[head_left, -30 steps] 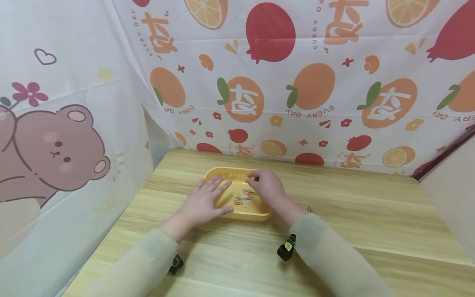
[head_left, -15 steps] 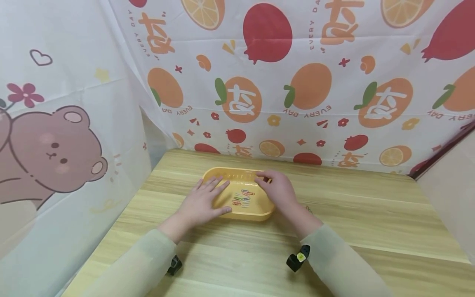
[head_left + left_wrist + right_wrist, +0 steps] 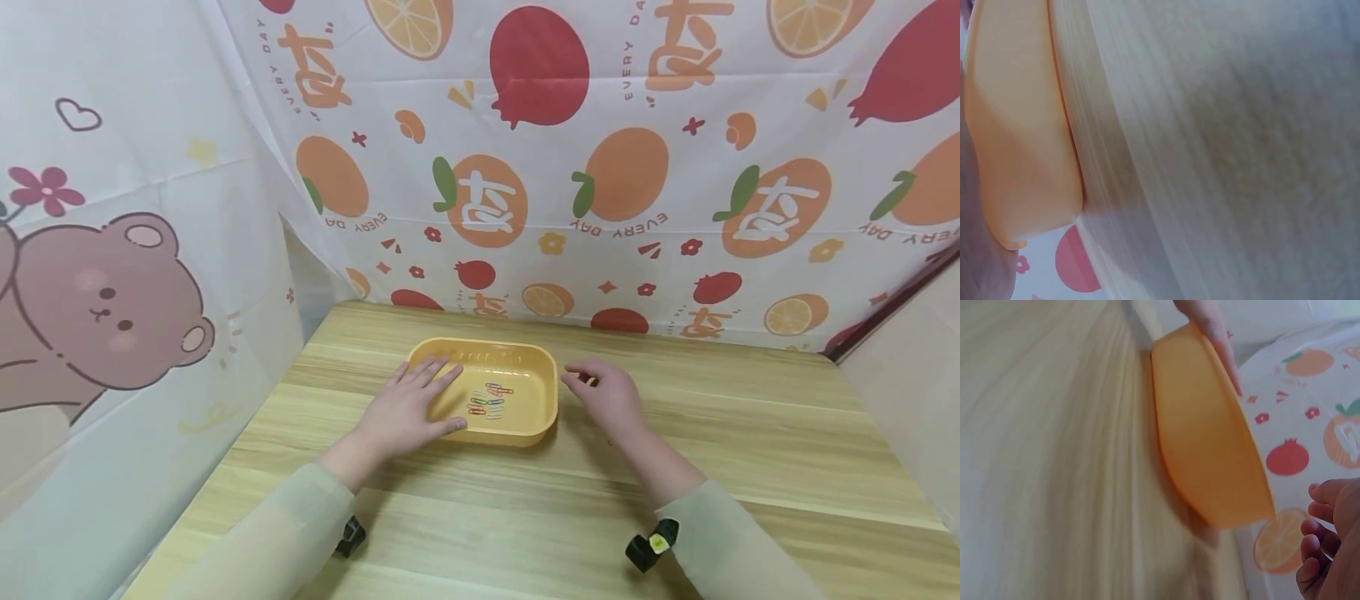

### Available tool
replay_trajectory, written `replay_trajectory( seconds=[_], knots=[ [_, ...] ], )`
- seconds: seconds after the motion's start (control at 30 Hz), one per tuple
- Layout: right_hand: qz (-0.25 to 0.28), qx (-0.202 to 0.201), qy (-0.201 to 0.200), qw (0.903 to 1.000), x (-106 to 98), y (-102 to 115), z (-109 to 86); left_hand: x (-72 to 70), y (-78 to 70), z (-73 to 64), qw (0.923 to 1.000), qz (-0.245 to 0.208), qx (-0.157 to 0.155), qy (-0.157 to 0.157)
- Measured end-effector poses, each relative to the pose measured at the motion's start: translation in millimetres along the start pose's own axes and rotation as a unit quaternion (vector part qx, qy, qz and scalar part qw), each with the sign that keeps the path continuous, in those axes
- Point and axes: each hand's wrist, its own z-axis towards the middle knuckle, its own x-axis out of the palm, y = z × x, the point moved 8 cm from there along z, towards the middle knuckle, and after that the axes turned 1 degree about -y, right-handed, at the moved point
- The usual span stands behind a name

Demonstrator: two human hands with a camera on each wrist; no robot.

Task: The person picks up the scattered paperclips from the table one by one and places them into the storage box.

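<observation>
A shallow yellow plastic tray (image 3: 536,417) lies on the wooden table. On its floor is a small cluster of coloured paper clips (image 3: 491,401). My left hand (image 3: 401,408) rests spread over the tray's left side, fingers reaching across the rim and thumb along the near edge. My right hand (image 3: 609,397) is just outside the tray's right end, its fingers loosely bent. In the right wrist view, the fingers (image 3: 1313,531) are curled beside the tray, with nothing visible between them. A tiny wire piece (image 3: 611,442) peeks out beside my right forearm, mostly hidden.
The wooden table (image 3: 750,433) extends around the tray. Behind it hangs a white fruit-print cloth (image 3: 555,192), and a bear-print cloth (image 3: 165,333) hangs on the left. Small black wrist cameras (image 3: 651,546) sit under both sleeves.
My right hand has moved right, from over the tray to outside its right end. My left hand stays on the tray. The clips inside look unchanged, and my forearm now covers most of the wire piece.
</observation>
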Motion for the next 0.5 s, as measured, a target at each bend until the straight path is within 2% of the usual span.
replay_trajectory(
  seconds=[0.3,0.5],
  knots=[
    [-0.005,0.014,0.0,0.9999,-19.7,-42.7,-11.9,0.2,1.2,-0.4,1.0,0.004,0.001,-0.001],
    [-0.034,0.034,0.017,0.9987,-31.1,-70.4,-25.2,0.3,0.6,-0.6,1.0,-0.001,0.0,0.0]
  ],
)
